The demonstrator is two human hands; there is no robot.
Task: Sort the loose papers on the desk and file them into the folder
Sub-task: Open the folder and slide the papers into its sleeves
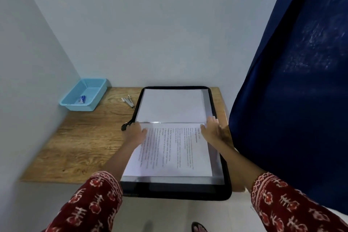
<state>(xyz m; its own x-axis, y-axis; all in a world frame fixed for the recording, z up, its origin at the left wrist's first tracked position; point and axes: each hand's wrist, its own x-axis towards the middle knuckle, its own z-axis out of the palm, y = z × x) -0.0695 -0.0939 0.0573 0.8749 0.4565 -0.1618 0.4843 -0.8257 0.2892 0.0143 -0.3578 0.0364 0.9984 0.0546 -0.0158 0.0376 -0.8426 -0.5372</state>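
Observation:
A black zip folder (222,192) lies open on the right part of the wooden desk (75,147), its near edge hanging over the desk front. A blank white sheet (169,105) fills the far half under clear plastic. On the near half lies a printed page (173,152) over a clear sleeve. My left hand (134,132) rests flat on the page's far left corner by the fold. Fingers straight, my right hand (212,128) presses the far right corner by the fold.
A light blue plastic basket (82,96) with a small item inside stands at the desk's back left corner. A staple remover (129,100) lies between basket and folder. Walls close the back and left; a dark blue curtain (291,100) hangs at the right.

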